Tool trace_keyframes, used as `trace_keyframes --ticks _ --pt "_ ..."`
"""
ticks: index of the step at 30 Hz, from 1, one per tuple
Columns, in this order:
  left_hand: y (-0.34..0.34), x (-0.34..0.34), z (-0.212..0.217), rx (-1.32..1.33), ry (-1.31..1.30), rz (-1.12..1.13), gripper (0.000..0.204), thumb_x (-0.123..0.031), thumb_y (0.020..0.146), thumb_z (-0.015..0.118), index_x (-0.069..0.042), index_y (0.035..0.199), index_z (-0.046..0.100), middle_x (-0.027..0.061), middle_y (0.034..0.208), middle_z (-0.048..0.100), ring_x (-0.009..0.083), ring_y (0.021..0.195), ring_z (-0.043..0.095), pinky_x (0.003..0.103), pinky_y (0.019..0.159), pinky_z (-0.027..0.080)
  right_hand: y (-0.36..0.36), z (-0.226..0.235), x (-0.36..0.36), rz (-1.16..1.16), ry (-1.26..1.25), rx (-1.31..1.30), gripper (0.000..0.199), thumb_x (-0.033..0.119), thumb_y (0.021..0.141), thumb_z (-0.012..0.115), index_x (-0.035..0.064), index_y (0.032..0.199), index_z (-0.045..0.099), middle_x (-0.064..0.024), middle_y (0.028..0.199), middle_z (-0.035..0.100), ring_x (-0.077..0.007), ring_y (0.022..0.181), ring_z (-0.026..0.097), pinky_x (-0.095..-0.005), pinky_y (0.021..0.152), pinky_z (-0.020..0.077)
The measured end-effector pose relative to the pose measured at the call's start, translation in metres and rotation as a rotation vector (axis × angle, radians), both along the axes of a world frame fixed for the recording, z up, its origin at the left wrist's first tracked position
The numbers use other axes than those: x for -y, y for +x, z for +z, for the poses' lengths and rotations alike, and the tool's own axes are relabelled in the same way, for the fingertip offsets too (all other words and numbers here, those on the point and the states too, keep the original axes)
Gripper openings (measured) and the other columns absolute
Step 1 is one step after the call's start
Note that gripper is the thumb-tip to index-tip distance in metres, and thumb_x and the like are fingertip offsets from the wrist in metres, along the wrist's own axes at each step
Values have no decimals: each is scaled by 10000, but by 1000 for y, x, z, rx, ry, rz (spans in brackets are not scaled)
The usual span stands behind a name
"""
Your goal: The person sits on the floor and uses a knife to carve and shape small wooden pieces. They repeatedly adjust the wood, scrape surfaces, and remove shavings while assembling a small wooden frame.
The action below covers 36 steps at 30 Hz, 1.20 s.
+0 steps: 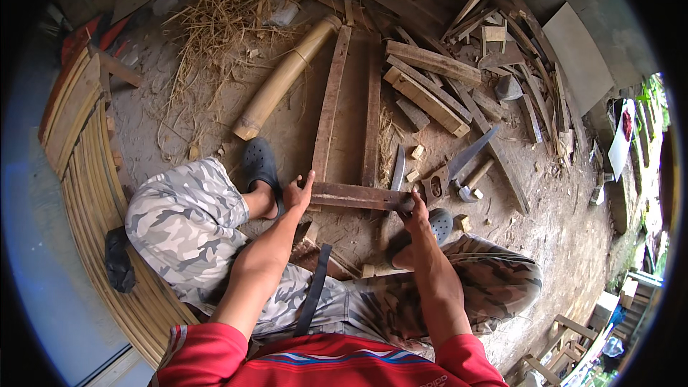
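A short dark wooden board lies crosswise in front of me, held by its two ends. My left hand is closed on its left end, thumb up along the edge. At the right end my right hand grips it. Two long wooden boards, a left one and a darker right one, run away from me on the ground beyond the short board. Close by my right hand lies a handsaw with a wooden handle. A hammer rests beside it, and a narrow blade is just beyond the board.
A bamboo pole and straw lie at the far left. Stacked timber and scrap wood fill the far right. Bent strips stand along the left wall. My feet in dark clogs flank the board.
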<state>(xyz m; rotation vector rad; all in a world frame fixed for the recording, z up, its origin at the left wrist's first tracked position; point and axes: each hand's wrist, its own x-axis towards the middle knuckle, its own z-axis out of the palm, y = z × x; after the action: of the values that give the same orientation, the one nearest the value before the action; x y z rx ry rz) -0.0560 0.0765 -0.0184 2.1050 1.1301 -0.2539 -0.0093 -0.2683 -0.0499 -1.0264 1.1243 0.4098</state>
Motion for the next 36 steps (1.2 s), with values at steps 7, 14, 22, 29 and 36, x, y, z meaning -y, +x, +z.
trace_keyframes --ticks 7,14,22,29,36 --pt "5 2 8 -45 -34 -26 811 -757 878 403 -59 1167 698 219 1152 674 409 1110 620 463 927 494 4 2 4 -44 -9 -6 522 420 815 787 175 1238 605 -94 1422 460 -306 1167 526 -449 931 507" --pt "9 3 -6 26 -122 21 620 -596 923 513 -42 1124 706 169 1093 709 339 1060 659 414 887 498 10 9 12 -44 -130 128 593 424 823 777 176 1320 569 -100 1499 409 -289 1204 518 -453 904 494" --pt "3 3 -5 269 -357 110 397 -353 885 708 -19 1099 713 115 1010 746 144 911 672 305 801 500 8 5 11 -20 -42 120 497 386 858 735 153 1267 574 -81 1375 511 -300 1204 515 -490 927 471" --pt "0 -4 -1 210 -434 -24 319 -286 901 702 -27 1087 715 55 938 730 113 849 612 298 782 482 9 5 10 -52 -55 55 526 407 863 729 163 1289 540 -90 1385 486 -326 1208 511 -515 919 480" --pt "2 -6 -9 192 -348 -99 294 -274 916 692 -42 1095 713 11 930 721 85 856 594 280 778 477 7 4 12 8 -89 4 561 445 888 704 189 1348 510 -59 1552 313 -324 1203 510 -485 891 511"
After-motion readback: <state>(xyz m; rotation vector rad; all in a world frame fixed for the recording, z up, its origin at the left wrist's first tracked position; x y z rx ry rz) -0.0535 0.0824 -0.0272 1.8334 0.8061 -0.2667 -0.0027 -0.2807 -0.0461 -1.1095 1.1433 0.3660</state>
